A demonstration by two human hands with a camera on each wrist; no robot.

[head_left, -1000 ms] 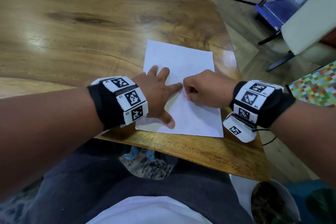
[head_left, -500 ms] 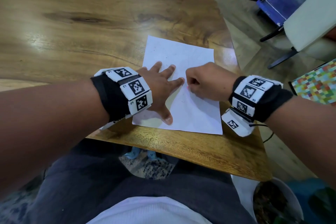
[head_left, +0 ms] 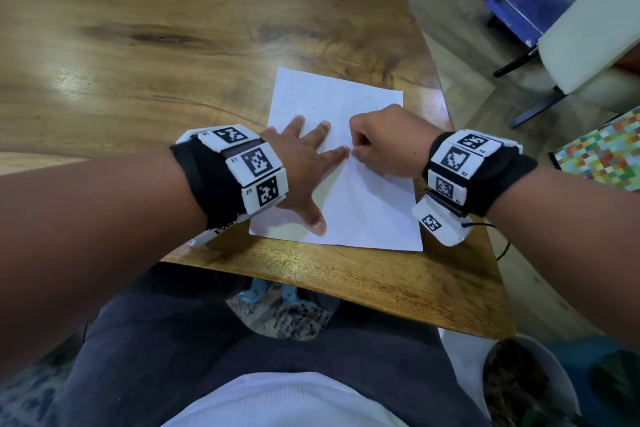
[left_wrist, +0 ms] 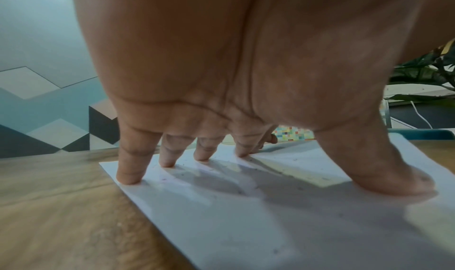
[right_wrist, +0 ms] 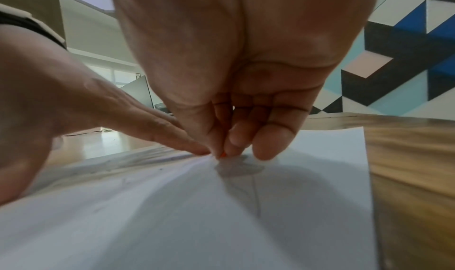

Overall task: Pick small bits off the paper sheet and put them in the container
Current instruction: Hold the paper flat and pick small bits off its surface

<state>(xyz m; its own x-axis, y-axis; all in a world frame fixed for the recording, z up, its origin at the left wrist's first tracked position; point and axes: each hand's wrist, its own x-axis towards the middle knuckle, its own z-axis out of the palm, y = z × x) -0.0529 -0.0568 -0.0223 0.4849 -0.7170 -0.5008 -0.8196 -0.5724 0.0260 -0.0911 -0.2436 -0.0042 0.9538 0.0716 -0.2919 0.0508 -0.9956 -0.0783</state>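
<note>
The left hand (head_left: 301,163) is pressing flat, fingers spread, on the paper (head_left: 367,211). The right hand (head_left: 384,146) is pinching an orange bit (right_wrist: 223,154) there. Next it probably needs lifting to the container, which isn't showing.

Wooden table (head_left: 173,45), perhaps tiled floor (head_left: 467,55)

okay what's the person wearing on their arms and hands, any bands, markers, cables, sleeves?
Both hands are bare, with no sleeves on the forearms. The left wrist and right wrist each carry a black fabric band ringed with white blocks bearing black square code markers. A thin black cable runs from the right band.
</note>
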